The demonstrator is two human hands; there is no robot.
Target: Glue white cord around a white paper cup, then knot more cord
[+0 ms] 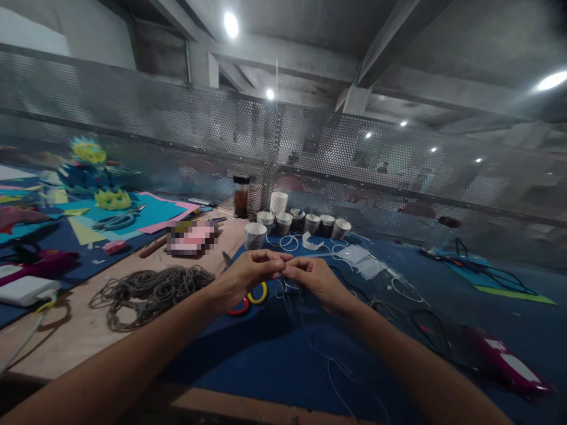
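My left hand and my right hand meet above the blue mat, fingertips pinched together and touching. Whatever sits between the fingers is too small to make out. Thin pale strands show just below them; whether these are held I cannot tell. Scissors with a red and a yellow handle loop lie partly hidden behind my left hand. Beyond the hands stands a white paper cup, near several more cups with strings in them. A tangled bundle of grey cord lies left of my left wrist.
A jar with a dark lid stands by a stack of white cups. Purple glue-gun-like tools lie at right and far left, with trailing cables. Coloured paper and teal-handled scissors are at back left.
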